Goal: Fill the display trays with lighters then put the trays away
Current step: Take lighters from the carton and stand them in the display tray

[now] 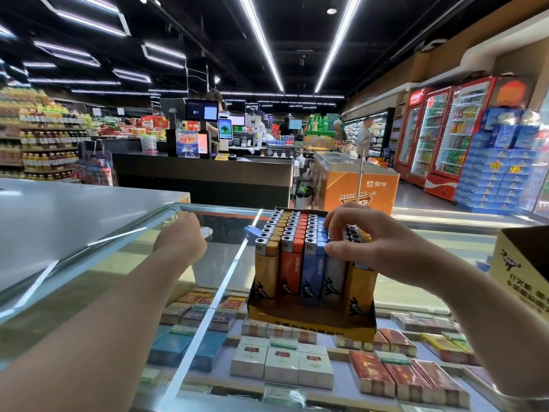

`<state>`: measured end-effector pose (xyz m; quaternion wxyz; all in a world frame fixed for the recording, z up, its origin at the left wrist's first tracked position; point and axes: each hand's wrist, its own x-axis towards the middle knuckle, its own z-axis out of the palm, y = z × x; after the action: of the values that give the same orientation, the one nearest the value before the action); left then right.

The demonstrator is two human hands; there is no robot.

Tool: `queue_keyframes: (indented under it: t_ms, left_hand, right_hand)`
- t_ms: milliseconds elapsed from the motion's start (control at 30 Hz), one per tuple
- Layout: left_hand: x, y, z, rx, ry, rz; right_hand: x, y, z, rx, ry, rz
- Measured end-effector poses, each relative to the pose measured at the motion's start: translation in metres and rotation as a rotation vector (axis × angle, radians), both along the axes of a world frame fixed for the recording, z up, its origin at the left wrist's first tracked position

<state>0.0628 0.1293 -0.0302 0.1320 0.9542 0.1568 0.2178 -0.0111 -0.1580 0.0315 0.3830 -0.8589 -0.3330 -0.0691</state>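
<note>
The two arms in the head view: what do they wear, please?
Nothing shows on them: the left hand and right hand are bare, without gloves or rings visible, and both forearms are uncovered, with no sleeves in view.

**Hidden and Cut-Off Areas**

Left hand (181, 236) fingers out of sight beyond the knuckles; grasp undetermined. Lighters (350, 233) beneath right hand (365, 233) covered. Cardboard box (523, 269) cropped by right edge. Tray (312, 322) front print blurred, unreadable.

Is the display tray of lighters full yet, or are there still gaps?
Nearly full, cannot tell beyond that: the display tray shows packed rows of lighters, but the right hand covers the right rows.
</note>
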Motion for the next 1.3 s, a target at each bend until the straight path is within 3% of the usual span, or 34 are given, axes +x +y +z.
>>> queue_keyframes:
  t_ms: [100, 200, 333, 433, 533, 600, 667, 733, 867, 1000, 1167, 1300]
  left_hand:
    - [0.001, -0.003, -0.001, 0.004, 0.082, 0.043]
    - [0.000, -0.008, 0.003, 0.027, -0.018, 0.025]
    - [0.003, -0.029, 0.006, -0.070, -0.113, -0.349]
    - [0.003, -0.047, 0.006, -0.266, 0.073, -0.632]
    - [0.005, -0.053, 0.008, -0.438, 0.241, -0.763]
    - [0.010, -0.050, 0.007, -0.355, 0.236, -0.718]
    - [0.015, -0.045, 0.005, -0.025, 0.189, -0.588]
    - [0.017, -0.042, 0.001, 0.160, 0.159, -0.497]
    - [0.025, -0.041, -0.005, 0.237, 0.093, -0.531]
    - [0.027, -0.046, -0.003, 0.033, 0.206, -0.574]
    - [0.025, -0.044, 0.002, 0.228, 0.125, -0.514]
    - [0.023, -0.038, -0.001, 0.124, 0.180, -0.516]
  right_hand:
    - [-0.001, 0.001, 0.000, -0.007, -0.001, -0.004]
    - [-0.001, 0.000, 0.001, -0.007, -0.001, -0.007]
    - [-0.001, 0.000, 0.001, -0.019, -0.002, -0.005]
    - [-0.001, 0.000, 0.001, -0.024, -0.003, -0.006]
    - [0.000, 0.000, 0.000, -0.036, -0.013, -0.007]
    - [0.001, 0.000, 0.000, -0.044, -0.026, -0.009]
    - [0.001, 0.000, 0.000, -0.041, -0.022, -0.007]
    - [0.001, 0.001, 0.000, -0.034, -0.008, -0.001]
    - [0.001, 0.001, -0.001, -0.025, -0.015, -0.002]
    - [0.002, 0.001, -0.002, -0.030, -0.022, -0.005]
    - [0.002, 0.000, -0.001, -0.031, -0.011, 0.002]
    - [0.001, 0.000, 0.000, -0.035, -0.009, -0.001]
